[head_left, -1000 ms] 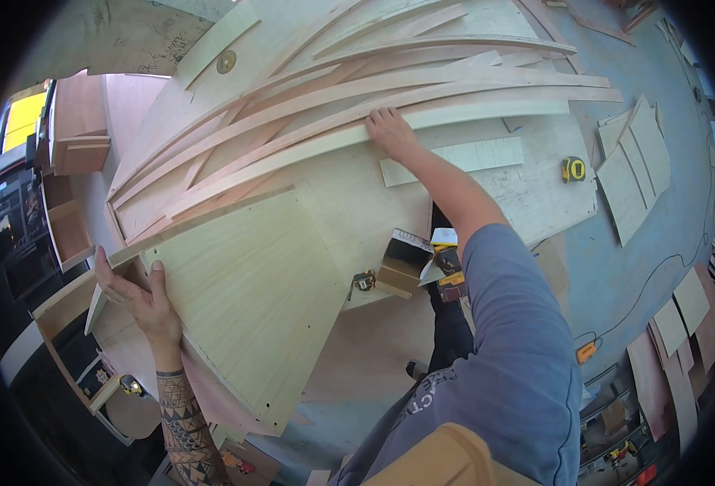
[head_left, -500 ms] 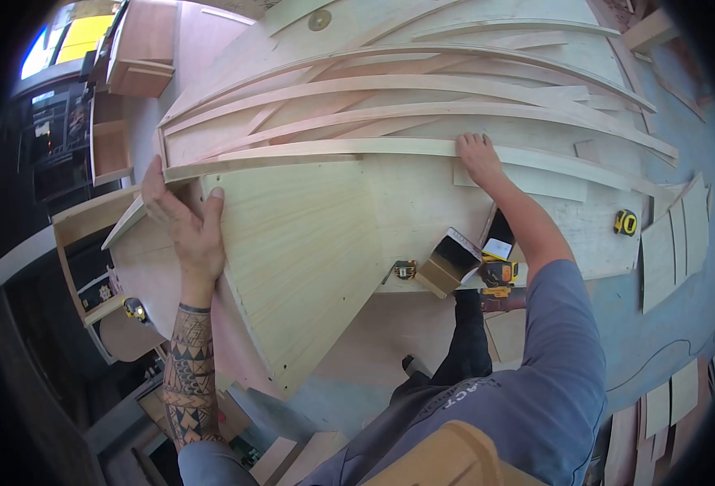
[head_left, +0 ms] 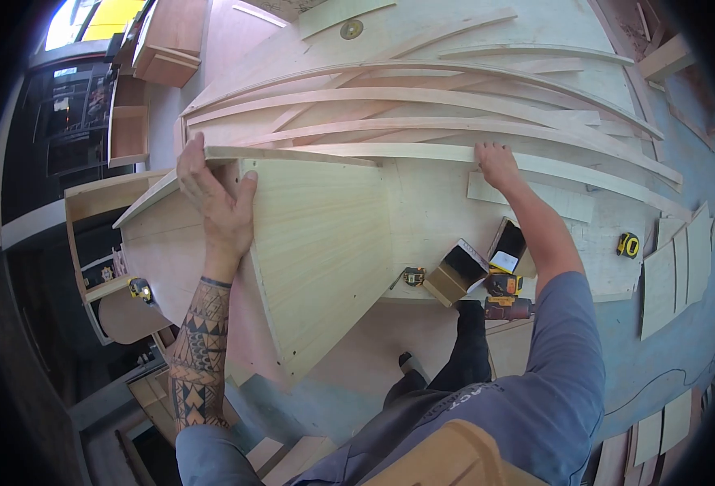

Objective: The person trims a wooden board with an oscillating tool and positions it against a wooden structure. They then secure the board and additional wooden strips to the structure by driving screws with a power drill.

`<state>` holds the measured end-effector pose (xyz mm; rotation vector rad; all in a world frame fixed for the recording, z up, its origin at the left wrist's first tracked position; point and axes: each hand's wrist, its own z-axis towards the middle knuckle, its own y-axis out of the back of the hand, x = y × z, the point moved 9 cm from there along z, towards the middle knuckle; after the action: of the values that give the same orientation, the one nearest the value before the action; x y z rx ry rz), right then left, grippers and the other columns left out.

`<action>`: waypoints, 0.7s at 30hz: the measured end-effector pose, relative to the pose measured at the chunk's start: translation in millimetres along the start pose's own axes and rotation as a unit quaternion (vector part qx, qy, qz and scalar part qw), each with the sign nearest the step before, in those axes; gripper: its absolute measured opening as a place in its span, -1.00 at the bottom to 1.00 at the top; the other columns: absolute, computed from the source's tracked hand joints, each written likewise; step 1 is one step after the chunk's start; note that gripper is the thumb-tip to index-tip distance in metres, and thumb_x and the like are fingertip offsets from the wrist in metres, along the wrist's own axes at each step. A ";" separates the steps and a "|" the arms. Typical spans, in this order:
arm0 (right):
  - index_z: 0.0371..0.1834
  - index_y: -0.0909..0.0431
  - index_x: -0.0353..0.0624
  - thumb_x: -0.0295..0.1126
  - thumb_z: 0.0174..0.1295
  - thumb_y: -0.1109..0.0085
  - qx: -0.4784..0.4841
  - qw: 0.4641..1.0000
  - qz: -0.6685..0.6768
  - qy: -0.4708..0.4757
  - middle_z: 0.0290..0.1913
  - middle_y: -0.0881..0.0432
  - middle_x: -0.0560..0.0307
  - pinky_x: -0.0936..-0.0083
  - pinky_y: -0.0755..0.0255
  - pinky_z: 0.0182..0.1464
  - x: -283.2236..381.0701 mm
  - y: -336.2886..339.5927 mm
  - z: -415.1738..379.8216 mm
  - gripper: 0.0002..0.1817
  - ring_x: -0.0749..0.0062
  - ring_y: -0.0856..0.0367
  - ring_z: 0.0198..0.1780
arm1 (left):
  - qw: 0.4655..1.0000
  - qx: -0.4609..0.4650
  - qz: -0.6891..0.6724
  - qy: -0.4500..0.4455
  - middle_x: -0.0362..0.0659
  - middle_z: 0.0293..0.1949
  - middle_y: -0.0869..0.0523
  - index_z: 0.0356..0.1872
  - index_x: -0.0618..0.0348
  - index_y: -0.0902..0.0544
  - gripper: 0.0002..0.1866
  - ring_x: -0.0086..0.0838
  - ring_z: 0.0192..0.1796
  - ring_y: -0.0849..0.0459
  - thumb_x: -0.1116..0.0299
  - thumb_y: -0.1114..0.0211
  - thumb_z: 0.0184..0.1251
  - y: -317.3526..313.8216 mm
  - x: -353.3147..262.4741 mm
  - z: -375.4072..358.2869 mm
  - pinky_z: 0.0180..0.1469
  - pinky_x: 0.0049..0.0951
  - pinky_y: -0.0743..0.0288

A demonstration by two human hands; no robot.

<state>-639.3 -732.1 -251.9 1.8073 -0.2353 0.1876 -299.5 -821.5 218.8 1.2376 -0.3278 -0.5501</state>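
Observation:
My left hand (head_left: 221, 198) grips the upper corner of a pale plywood box (head_left: 317, 251), with its thumb on the panel's edge and its fingers stretched over the far side. My right hand (head_left: 498, 166) has its fingers curled over a long, thin wooden strip (head_left: 422, 151), which bows across the work surface from behind the box toward the right. The strip's left end is hidden or merges with the box edge near my left hand. Below my right hand are a flat offcut (head_left: 527, 198) and two open cardboard boxes (head_left: 454, 275).
More curved strips (head_left: 390, 97) lie across the plywood sheet farther off. A tape measure (head_left: 629, 245) sits at right, another tape measure (head_left: 413, 276) near the cardboard boxes. Power tools (head_left: 507, 306) rest by the near edge. Thin panels (head_left: 673, 279) lie at right, and an open cabinet frame (head_left: 90, 243) stands left.
The whole scene has shifted slightly to the right in view as my head turned. Both hands keep their holds on the box corner and the strip.

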 end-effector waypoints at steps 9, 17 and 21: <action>0.20 -0.54 -0.06 -0.30 0.26 -0.53 -0.165 0.982 -0.061 0.071 0.10 -0.71 0.00 -0.03 -0.51 0.18 -60.3 201.3 -41.2 -0.51 0.01 -0.68 0.21 | 0.999 -0.023 0.020 0.032 0.15 0.64 -0.18 0.76 0.06 -0.12 0.00 0.18 0.73 -0.02 0.24 -0.49 0.37 0.3 8.6 -3.3 0.74 0.21 0.02; 0.32 -0.55 -0.04 -0.46 0.11 -0.59 -0.291 0.944 -0.121 0.097 0.11 -0.67 0.01 0.02 -0.41 0.24 -120.7 437.5 -186.9 -0.34 -0.04 -0.64 0.21 | 0.993 0.005 0.002 0.120 0.17 0.65 -0.16 0.76 -0.08 -0.12 -0.01 0.15 0.76 0.00 0.23 -0.47 0.38 13.3 8.5 -2.7 0.72 0.32 0.05; 0.34 -0.56 -0.02 -0.47 0.10 -0.61 -0.299 0.937 -0.166 0.063 0.13 -0.68 0.02 0.03 -0.40 0.23 -124.5 511.2 -273.6 -0.31 -0.03 -0.65 0.22 | 0.992 -0.041 0.011 0.118 0.17 0.68 -0.10 0.77 -0.11 -0.10 -0.03 0.14 0.77 0.03 0.17 -0.43 0.42 19.5 16.5 -3.6 0.73 0.39 0.13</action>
<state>-892.5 -580.9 262.6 1.1968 0.1033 -0.0136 -279.8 -823.6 235.3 1.2033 -0.1184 -0.3903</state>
